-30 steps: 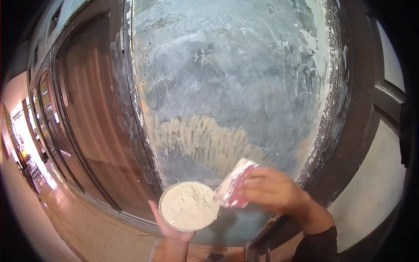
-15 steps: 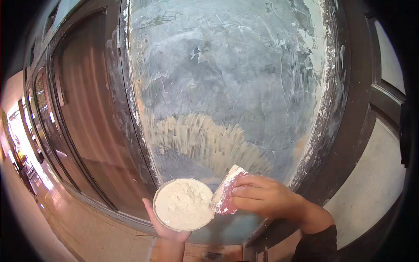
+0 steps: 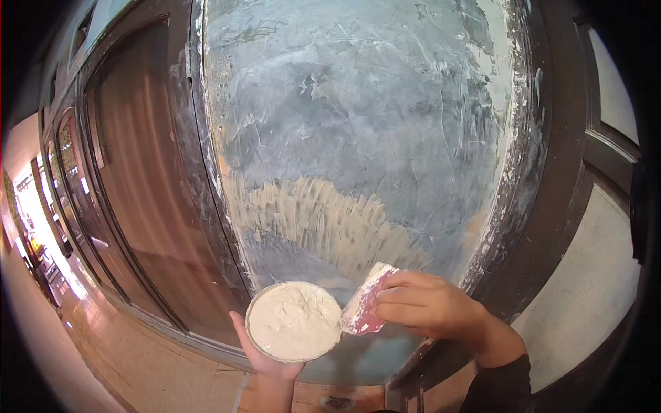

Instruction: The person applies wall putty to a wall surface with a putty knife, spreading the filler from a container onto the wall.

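My left hand point(image 3: 265, 361) is wrapped round the underside of a round bowl point(image 3: 249, 336) filled with thick cream-white putty point(image 3: 292, 320). In my right hand point(image 3: 430, 306) is a flat pinkish-red putty scraper point(image 3: 365, 310), its edge and face smeared with white putty. The scraper's lower corner is at the bowl's right rim; whether they touch I cannot tell. Behind them stands a grey-blue wall panel point(image 3: 358, 131), bearing a band of short beige putty strokes point(image 3: 323, 213) across its lower part.
Dark wooden frames with chipped white edges flank the panel. On the left is a glazed door point(image 3: 138, 172) with a brown curtain behind it; on the right, a dark door frame point(image 3: 551, 186) with pale panels. Tiled floor point(image 3: 158, 351) runs at lower left.
My right hand and the scraper have shifted slightly to the right. The bowl in my left hand has moved a little to the right too.
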The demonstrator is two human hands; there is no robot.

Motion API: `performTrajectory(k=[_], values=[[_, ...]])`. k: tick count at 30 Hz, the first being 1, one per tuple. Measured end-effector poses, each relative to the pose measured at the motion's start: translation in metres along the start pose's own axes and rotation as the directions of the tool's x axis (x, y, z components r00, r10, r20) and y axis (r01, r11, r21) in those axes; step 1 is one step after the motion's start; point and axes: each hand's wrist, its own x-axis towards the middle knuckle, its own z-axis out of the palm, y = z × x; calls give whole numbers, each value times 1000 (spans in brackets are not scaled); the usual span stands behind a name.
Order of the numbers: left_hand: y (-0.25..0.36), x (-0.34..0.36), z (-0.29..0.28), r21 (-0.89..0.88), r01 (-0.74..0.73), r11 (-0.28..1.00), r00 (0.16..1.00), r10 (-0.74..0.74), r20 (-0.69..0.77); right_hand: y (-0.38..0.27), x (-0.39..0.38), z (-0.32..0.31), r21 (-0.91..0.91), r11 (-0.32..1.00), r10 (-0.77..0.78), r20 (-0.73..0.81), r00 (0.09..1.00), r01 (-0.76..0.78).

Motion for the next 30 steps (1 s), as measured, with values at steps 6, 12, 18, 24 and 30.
performTrajectory(k=[6,12,18,24,30], values=[[-1,0,1,39,0,999,1000,0,11,0,1,11,0,1000,-3,-11,1000,3],[0,1,3,25,17,1000,1000,-17,21,4,4,15,-22,1000,-20,-45,999,19],[4,3,-1,67,48,997,998,-50,40,9,6,20,-24,999,-28,-77,997,26],[9,9,-5,107,56,993,995,-64,72,16,13,20,-34,999,-37,-104,994,34],[14,10,-5,-8,84,996,995,-83,53,18,14,19,-94,995,-43,-85,995,35]])
